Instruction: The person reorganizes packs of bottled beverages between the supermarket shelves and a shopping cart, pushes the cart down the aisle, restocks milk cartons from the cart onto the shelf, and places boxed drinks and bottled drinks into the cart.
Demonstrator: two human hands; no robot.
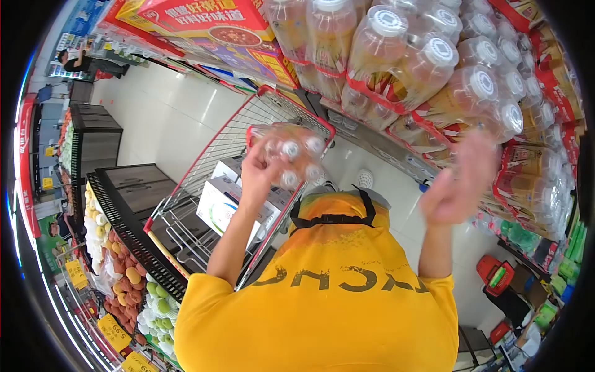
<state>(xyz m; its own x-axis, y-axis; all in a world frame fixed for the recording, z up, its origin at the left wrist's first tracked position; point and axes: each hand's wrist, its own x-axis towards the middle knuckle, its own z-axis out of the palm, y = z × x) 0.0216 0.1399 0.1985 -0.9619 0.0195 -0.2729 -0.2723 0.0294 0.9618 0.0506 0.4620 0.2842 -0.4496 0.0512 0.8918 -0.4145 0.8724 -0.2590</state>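
A shrink-wrapped pack of small bottles with white caps (pixel 300 162) hangs over the shopping cart (pixel 260 102), its caps towards the camera. My left hand (pixel 261 168) grips the pack at its near left side, fingers closed on the wrap. Blurred by motion, my right hand (pixel 462 180) is raised beside the stacked large bottles (pixel 437 53); nothing shows in it, and its fingers look stretched out. White boxes (pixel 226 204) lie inside the cart below my left forearm.
Red boxed goods (pixel 214 22) stand at the top. Fruit bins (pixel 121 266) line the lower left, beside dark cabinets (pixel 133 186). A red basket (pixel 494 276) is at the lower right. Two people (pixel 93 64) are visible at the far left.
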